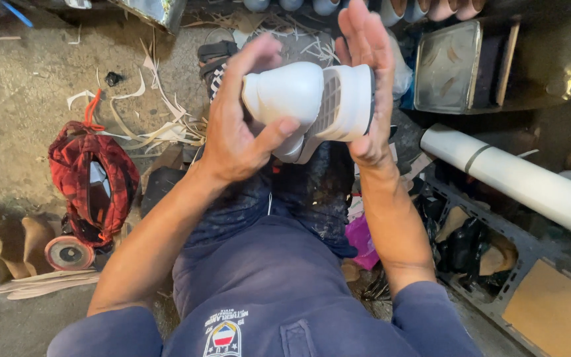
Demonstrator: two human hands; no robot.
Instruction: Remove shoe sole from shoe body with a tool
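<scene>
Two hands hold one white shoe (308,106) above the person's lap, in front of the chest and over the dark trousers. The shoe lies crosswise, its long axis running left to right, sole end toward the right. The left hand (236,125) wraps the rounded upper, thumb hooked underneath and fingers curled over the top, closed around it. The right hand (368,79) stands upright with fingers straight and together, palm flat against the sole; it presses rather than grips. Both hands touch the shoe, so neither is nearer; the forearms rise from the lap and converge on it. On the floor to the left lie a red plaid cloth bundle (90,178), a small round disc (69,252) and pale trimmed strips (153,129). To the right lie a white pipe (530,182) and a metal tray (447,66).
</scene>
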